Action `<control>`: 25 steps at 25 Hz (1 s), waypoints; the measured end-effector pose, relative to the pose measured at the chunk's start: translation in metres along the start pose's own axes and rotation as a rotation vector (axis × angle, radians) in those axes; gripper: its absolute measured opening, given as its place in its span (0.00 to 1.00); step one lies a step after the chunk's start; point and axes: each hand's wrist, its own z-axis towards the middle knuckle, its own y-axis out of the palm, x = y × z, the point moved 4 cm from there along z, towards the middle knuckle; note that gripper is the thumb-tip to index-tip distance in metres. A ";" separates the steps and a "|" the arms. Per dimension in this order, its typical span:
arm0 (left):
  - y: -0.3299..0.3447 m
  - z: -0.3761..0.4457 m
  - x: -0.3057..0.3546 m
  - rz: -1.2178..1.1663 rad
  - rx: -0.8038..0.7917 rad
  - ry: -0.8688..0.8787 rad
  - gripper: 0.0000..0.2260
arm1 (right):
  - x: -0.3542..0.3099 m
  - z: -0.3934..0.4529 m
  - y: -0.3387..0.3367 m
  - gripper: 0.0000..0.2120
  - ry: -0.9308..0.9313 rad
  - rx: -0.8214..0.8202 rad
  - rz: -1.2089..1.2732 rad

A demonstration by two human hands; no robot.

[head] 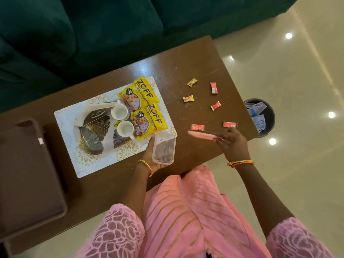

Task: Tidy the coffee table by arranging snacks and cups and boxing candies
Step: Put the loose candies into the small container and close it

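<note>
A clear plastic box (164, 148) sits at the near edge of the brown coffee table (186, 58), with my left hand (150, 155) cupped around its left side. My right hand (232, 141) holds the box's pink lid (202, 135) just above the table, to the right of the box. Several wrapped candies lie loose on the right half of the table, among them a red one (197, 127), another red one (229, 124) and a yellow one (192, 82). A white patterned tray (93, 161) carries two white cups (120, 111) (125, 128) and two yellow snack packets (136, 94) (148, 121).
A dark decorative plate (93, 133) lies on the tray beside the cups. A brown tray (28, 174) rests at the table's left end. A bin (260, 116) with papers stands on the floor off the right edge. A green sofa (93, 34) runs behind the table.
</note>
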 end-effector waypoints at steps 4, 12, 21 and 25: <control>0.009 0.017 0.002 -0.010 -0.012 0.011 0.30 | 0.047 -0.001 0.032 0.10 0.064 0.121 -0.121; 0.029 0.062 0.000 -0.075 -0.098 0.001 0.30 | 0.091 -0.015 0.092 0.12 -0.014 0.036 -0.303; 0.044 0.097 0.007 0.079 0.115 0.031 0.27 | 0.121 0.009 0.118 0.10 0.065 0.019 -0.273; 0.043 0.111 0.010 -0.051 0.028 0.022 0.26 | 0.130 0.015 0.126 0.08 0.068 0.050 -0.288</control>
